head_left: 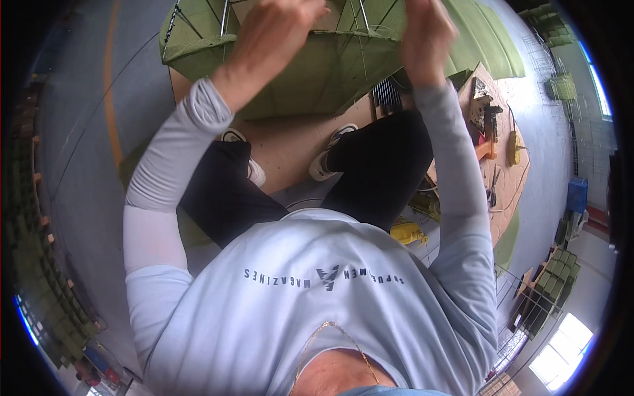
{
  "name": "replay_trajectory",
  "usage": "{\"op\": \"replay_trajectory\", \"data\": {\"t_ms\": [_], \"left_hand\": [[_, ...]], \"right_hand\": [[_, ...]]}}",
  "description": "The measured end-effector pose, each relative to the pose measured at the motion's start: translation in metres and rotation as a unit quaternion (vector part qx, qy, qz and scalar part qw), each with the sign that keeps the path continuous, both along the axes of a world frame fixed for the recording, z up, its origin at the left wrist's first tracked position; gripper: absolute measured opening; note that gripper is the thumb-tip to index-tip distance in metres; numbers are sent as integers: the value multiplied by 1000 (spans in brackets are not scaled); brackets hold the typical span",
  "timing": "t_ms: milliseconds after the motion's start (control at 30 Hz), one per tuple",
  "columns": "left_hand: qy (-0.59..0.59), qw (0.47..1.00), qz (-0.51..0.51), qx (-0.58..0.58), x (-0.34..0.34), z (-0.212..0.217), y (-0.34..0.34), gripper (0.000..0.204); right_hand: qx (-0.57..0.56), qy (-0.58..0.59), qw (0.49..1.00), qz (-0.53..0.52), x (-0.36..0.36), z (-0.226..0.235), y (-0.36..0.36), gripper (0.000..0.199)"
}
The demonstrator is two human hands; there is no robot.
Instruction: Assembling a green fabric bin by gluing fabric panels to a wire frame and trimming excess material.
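In front of me stands a green fabric-covered piece (317, 72) with thin metal wire rods (224, 16) rising along its far side. My left hand (281, 30) is raised over its left half, fingers curled together, slightly smeared by motion. My right hand (428, 43) is up at its right edge, closed too, with the fingertips partly cut off by the top of the view. Whatever either hand pinches is too small or hidden to make out. The hands are apart, with the green fabric showing between them.
To my right a brown board (508, 191) bears an orange-handled tool (487, 148), a yellow object (514, 147) and scissors (493, 188). A yellow item (408, 232) lies by my right thigh. Green stacks (555, 280) and a blue bin (577, 195) stand farther right; more green stacks line the left.
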State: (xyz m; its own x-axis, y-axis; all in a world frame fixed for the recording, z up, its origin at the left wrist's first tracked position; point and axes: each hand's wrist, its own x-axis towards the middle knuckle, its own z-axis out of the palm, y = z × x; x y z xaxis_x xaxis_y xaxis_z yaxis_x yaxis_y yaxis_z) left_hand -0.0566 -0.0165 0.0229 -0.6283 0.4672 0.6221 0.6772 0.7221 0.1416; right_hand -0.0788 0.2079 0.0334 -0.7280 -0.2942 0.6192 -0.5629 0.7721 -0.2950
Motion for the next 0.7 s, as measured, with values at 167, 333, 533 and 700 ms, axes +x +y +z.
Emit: {"op": "replay_trajectory", "data": {"t_ms": [167,333,533,700], "left_hand": [[39,999,-13,25,11,-32,27,25],[-36,999,-1,4,-3,-28,29,15],[-182,978,-60,80,-32,-16,32,24],[8,998,-58,33,-29,-7,-8,29]], "right_hand": [[103,229,966,55,7,-60,14,19],[169,-1,985,-15,13,-38,-3,27],[390,-14,921,26,-25,-32,20,31],[275,77,958,8,-34,-53,13,51]]}}
